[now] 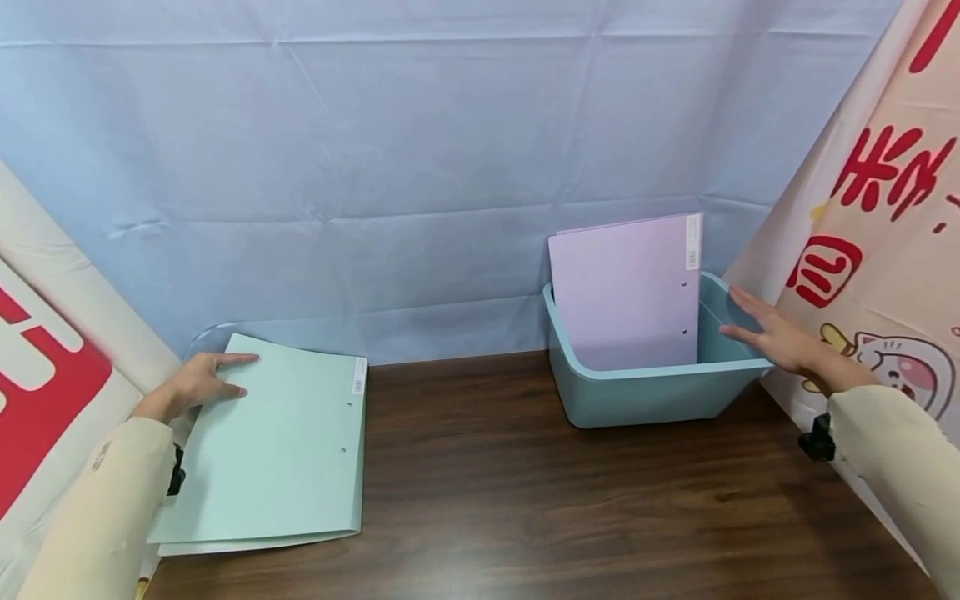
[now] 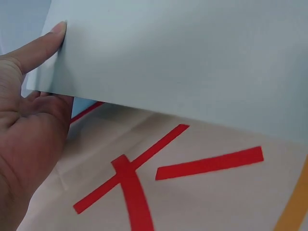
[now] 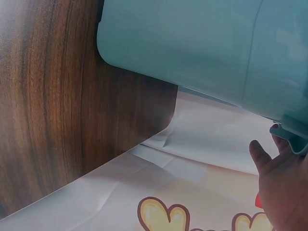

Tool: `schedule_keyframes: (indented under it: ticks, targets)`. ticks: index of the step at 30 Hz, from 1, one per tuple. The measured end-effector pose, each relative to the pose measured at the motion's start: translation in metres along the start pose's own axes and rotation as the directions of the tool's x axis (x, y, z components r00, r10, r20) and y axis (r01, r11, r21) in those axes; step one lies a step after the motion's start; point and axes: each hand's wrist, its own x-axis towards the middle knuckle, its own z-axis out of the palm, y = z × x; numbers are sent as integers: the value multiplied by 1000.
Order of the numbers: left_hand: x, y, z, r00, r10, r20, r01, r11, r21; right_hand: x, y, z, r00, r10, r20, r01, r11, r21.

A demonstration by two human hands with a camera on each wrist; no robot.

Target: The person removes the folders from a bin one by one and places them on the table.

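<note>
On the table's left lies a light green folder (image 1: 277, 442) with a white label and two rivets. My left hand (image 1: 197, 385) grips its left edge, thumb against the green face and fingers behind it in the left wrist view. A blue-green plastic bin (image 1: 652, 398) stands at the right, with a lilac folder (image 1: 622, 292) upright inside it. My right hand (image 1: 780, 337) holds the bin's right rim. In the right wrist view, some fingers (image 3: 260, 155) show below the rim's lip (image 3: 291, 137); the thumb is out of frame there.
Dark wooden table (image 1: 465, 475) extends between the folder and the bin. A pale blue cloth (image 1: 420, 167) hangs behind it. Printed sheets with red characters border both sides, the right one (image 1: 877, 242) close to the bin and my right arm.
</note>
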Motion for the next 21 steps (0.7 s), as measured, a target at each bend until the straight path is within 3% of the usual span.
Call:
schedule_keyframes:
  ticks: [4,9,17,21]
  targets:
    - [-4,-2,-1,999,-42,27,43,997,-70,-1,-1,0,1000,0,1,0,1000,8]
    - [-8,-1,-5,997,-40,63,48,990,-130,0,-1,-1,1000,0,-7,0,1000,-12]
    - [-8,-2,-6,992,-42,119,52,995,-84,0,0,0,1000,5,-9,-5,1000,-19]
    - [-6,-2,-6,992,-51,118,58,997,-58,-1,-1,0,1000,3,-7,-4,1000,-12]
